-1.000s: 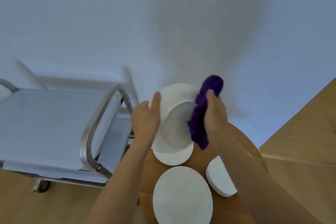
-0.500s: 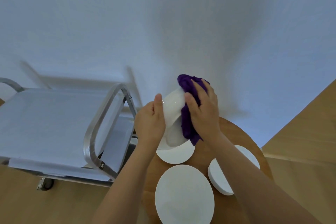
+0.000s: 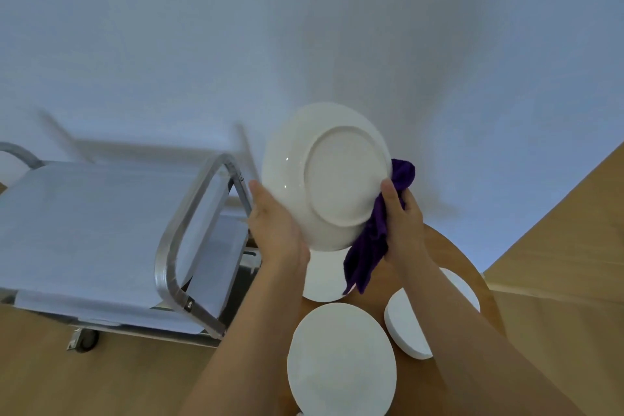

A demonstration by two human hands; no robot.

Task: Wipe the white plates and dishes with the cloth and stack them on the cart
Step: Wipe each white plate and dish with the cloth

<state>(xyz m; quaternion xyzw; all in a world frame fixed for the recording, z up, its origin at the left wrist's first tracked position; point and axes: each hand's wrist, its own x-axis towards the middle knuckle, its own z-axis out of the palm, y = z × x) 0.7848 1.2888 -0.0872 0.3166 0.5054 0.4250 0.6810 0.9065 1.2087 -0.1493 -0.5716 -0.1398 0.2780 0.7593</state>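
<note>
Change: the held plate point(image 3: 324, 176), edge-on half a second ago with the cloth over its face, now shows its underside and foot ring to the camera, likely to bring the back up for wiping.
Cart point(image 3: 101, 230): at nine o'clock, top shelf bare, within reach for stacking.
Table point(image 3: 472, 280): at five o'clock, carrying three more white dishes, probably unwiped.
Left hand point(image 3: 277, 230): props the plate's seven-o'clock rim; whether its fingers curl behind, I cannot tell.
Right hand point(image 3: 401, 216): pinches rim and cloth together at four o'clock.
Cloth point(image 3: 371, 246): purple, hanging below.
</note>
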